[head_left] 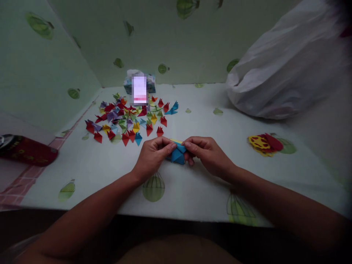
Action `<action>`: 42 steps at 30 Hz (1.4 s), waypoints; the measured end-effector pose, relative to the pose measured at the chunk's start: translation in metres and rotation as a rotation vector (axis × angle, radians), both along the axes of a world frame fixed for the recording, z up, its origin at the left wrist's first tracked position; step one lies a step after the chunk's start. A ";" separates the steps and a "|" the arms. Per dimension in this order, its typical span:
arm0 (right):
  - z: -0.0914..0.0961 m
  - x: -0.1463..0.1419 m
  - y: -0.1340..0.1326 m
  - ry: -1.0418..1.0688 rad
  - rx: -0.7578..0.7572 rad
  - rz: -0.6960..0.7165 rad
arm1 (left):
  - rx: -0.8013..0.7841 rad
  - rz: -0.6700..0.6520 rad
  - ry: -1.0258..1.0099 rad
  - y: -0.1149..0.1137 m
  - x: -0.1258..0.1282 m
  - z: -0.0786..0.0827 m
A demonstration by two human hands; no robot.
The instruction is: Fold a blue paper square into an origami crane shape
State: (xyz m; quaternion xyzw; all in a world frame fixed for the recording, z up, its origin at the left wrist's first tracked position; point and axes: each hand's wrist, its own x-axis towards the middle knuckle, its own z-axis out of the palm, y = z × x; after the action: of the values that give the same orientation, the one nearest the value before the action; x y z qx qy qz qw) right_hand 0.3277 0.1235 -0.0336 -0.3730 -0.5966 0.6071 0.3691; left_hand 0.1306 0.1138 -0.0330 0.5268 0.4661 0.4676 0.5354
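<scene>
Between my two hands is a partly folded piece of blue origami paper [178, 157], held just above the table, with a strip of yellow along its upper edge. My left hand [154, 152] pinches its left side between thumb and fingers. On the right side, my right hand [202, 150] grips the paper with thumb and forefinger, its other fingers curled below. A heap of small folded paper figures [128, 124] in red, blue, yellow, purple and green lies beyond my left hand.
A tissue box [151, 83] and a lit, blurred-out screen [139, 90] stand behind the heap. At left lies a red can [30, 152]. A big white plastic bag [275, 73] fills the back right, with red and yellow paper cut-outs [264, 143] in front on the table [209, 198].
</scene>
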 end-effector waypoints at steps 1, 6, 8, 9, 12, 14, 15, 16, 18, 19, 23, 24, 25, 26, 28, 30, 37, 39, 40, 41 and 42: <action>0.000 0.000 0.000 0.004 -0.011 0.005 | 0.014 0.001 0.011 0.000 0.000 0.000; 0.001 0.000 0.001 -0.005 -0.058 0.020 | 0.066 0.004 0.040 -0.001 0.001 -0.001; 0.000 0.000 0.001 -0.007 -0.068 0.016 | 0.070 0.011 0.054 -0.001 0.001 -0.001; -0.001 0.000 0.002 -0.005 -0.070 0.012 | 0.070 0.011 0.059 -0.001 0.001 0.000; -0.003 0.000 0.002 0.010 -0.063 0.006 | 0.066 0.011 0.059 -0.001 0.001 0.000; -0.003 -0.001 0.002 0.005 -0.049 0.003 | 0.057 0.006 0.048 -0.001 0.001 0.001; -0.002 -0.001 0.002 -0.004 -0.041 0.001 | 0.051 0.005 0.045 -0.001 0.001 0.001; -0.001 -0.002 0.001 -0.015 -0.034 0.000 | 0.044 0.006 0.043 -0.002 0.001 0.001; 0.001 -0.002 0.001 -0.031 -0.023 -0.006 | 0.030 0.004 0.044 -0.001 0.001 0.001; 0.002 -0.002 0.000 -0.037 -0.018 -0.011 | 0.026 0.002 0.045 -0.001 0.001 0.000; 0.006 -0.003 -0.002 -0.089 0.035 -0.030 | 0.014 -0.016 0.024 0.000 0.001 0.000; 0.007 -0.003 -0.003 -0.104 0.056 -0.033 | 0.011 -0.020 0.018 0.000 0.001 0.000; 0.007 -0.003 -0.003 -0.115 0.079 -0.037 | 0.009 -0.026 0.017 0.000 0.001 0.000; 0.007 -0.003 -0.003 -0.122 0.097 -0.040 | 0.007 -0.031 0.018 0.000 0.000 0.001; 0.005 -0.003 -0.003 -0.126 0.114 -0.044 | 0.008 -0.035 0.021 0.000 0.000 0.000; 0.003 -0.003 -0.003 -0.126 0.108 -0.032 | 0.008 -0.036 0.016 0.000 0.000 -0.001; 0.000 -0.002 -0.001 -0.169 0.249 -0.008 | 0.071 -0.074 0.054 -0.001 0.000 -0.005; 0.001 -0.003 -0.001 -0.191 0.290 -0.006 | 0.081 -0.079 0.067 -0.001 0.000 -0.005; 0.002 -0.003 -0.002 -0.202 0.299 -0.003 | 0.085 -0.079 0.071 -0.002 0.000 -0.005; 0.003 -0.003 -0.002 -0.210 0.307 0.000 | 0.095 -0.075 0.078 -0.002 0.000 -0.004; 0.004 -0.003 -0.003 -0.214 0.319 0.000 | 0.110 -0.069 0.089 -0.003 0.000 -0.003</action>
State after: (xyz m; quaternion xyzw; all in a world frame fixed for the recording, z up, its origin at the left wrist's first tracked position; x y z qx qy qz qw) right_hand 0.3252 0.1209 -0.0298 -0.3722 -0.7213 0.4617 0.3578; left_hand 0.1304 0.1112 -0.0365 0.5916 0.4446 0.4499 0.5000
